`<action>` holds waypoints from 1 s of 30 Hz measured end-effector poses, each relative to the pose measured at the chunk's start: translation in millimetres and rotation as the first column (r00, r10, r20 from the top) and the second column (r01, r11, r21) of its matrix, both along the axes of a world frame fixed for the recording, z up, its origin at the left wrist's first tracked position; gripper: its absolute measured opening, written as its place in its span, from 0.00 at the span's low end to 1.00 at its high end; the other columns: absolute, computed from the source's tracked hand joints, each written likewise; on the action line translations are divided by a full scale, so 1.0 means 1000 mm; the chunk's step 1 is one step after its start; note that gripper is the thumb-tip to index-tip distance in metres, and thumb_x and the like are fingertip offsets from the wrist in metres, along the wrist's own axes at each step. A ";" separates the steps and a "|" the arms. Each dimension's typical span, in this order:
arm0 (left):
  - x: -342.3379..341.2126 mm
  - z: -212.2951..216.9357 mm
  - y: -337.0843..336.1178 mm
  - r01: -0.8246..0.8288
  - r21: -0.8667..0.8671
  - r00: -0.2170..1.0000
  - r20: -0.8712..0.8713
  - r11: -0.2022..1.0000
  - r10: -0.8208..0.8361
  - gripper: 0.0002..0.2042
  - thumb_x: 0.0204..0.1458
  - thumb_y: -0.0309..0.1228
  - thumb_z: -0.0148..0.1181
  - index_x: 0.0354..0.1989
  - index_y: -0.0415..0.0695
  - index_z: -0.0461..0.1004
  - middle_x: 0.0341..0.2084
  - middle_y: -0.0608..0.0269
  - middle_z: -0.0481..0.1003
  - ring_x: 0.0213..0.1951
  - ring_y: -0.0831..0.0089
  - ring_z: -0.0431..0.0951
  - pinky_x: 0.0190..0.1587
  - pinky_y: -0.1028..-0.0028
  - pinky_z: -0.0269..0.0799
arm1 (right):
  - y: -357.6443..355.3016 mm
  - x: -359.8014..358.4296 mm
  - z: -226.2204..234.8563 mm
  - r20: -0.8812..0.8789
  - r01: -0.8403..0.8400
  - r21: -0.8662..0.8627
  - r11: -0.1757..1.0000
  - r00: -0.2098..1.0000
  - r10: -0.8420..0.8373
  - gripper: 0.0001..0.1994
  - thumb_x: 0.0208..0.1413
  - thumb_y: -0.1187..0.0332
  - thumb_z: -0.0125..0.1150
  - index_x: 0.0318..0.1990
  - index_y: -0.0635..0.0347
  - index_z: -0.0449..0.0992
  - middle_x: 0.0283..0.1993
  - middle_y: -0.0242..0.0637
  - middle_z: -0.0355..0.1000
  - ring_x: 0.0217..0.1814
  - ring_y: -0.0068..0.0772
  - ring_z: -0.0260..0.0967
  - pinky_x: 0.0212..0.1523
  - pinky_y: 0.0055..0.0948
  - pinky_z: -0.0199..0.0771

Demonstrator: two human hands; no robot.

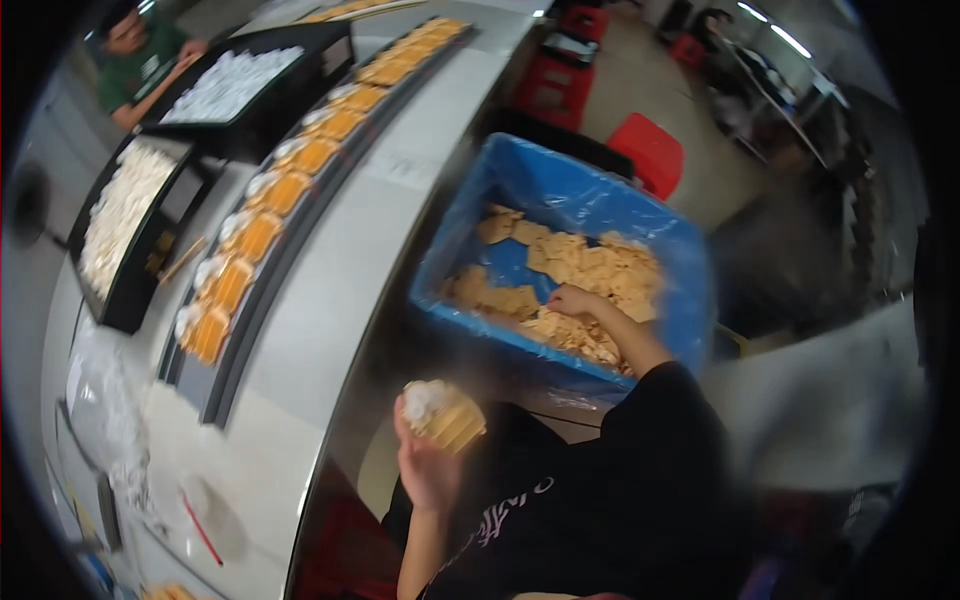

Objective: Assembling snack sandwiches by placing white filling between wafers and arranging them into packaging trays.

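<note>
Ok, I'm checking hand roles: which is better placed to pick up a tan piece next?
Likely the right hand: it is inside the blue bin at the tan pieces, while the left hand holds a yellowish bundle.

Light tube [791,41] glares far right; you get a bright, pale table [320,300] on the left. Near right, you lose detail to blur. Fisheye bends your edges; corners black.

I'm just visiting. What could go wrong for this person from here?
The left hand holds a ribbed yellow piece with a fluffy-looking white end away from the white tabletop, so a slip might drop it below. The right hand reaches among flat tan pieces in the blue plastic-lined bin; they lie loosely heaped, so some could get bent.
</note>
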State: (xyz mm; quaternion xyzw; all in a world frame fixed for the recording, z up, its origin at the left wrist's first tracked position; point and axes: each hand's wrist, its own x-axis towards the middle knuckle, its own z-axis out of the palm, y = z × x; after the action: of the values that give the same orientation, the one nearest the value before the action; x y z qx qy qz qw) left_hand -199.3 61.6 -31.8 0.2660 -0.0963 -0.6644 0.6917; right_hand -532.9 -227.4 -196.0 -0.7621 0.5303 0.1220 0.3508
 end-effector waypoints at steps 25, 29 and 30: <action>0.002 0.006 -0.008 0.016 0.061 1.000 -0.005 0.998 -0.015 0.29 0.60 0.47 0.38 0.69 0.57 0.43 0.66 0.60 0.53 0.65 0.57 0.56 0.62 0.50 0.56 | 0.062 0.076 0.203 0.834 0.325 0.125 0.938 0.477 -0.276 0.23 0.49 0.79 0.64 0.53 0.61 0.65 0.42 0.33 0.70 0.44 0.22 0.69 0.45 0.22 0.71; 0.002 0.001 -0.009 -0.011 0.048 1.000 -0.013 0.999 0.011 0.31 0.58 0.48 0.42 0.69 0.57 0.42 0.66 0.60 0.51 0.65 0.56 0.55 0.62 0.51 0.57 | 0.062 0.096 0.236 0.865 0.345 0.078 0.935 0.443 -0.236 0.24 0.49 0.79 0.64 0.54 0.60 0.63 0.42 0.35 0.70 0.45 0.25 0.70 0.47 0.24 0.73; 0.004 0.003 -0.011 0.001 0.052 1.000 -0.015 0.999 0.000 0.32 0.58 0.49 0.42 0.69 0.57 0.42 0.66 0.60 0.52 0.65 0.56 0.56 0.61 0.51 0.58 | 0.060 0.097 0.243 0.903 0.364 0.025 0.931 0.391 -0.177 0.23 0.49 0.79 0.64 0.53 0.61 0.64 0.42 0.35 0.71 0.45 0.26 0.71 0.47 0.24 0.73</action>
State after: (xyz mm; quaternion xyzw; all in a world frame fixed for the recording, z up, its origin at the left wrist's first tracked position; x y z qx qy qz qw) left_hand -195.5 50.7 -28.8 0.2787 -0.0739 -0.6690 0.6851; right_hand -436.3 -167.0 46.8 -0.6409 0.3896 -0.4049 0.5230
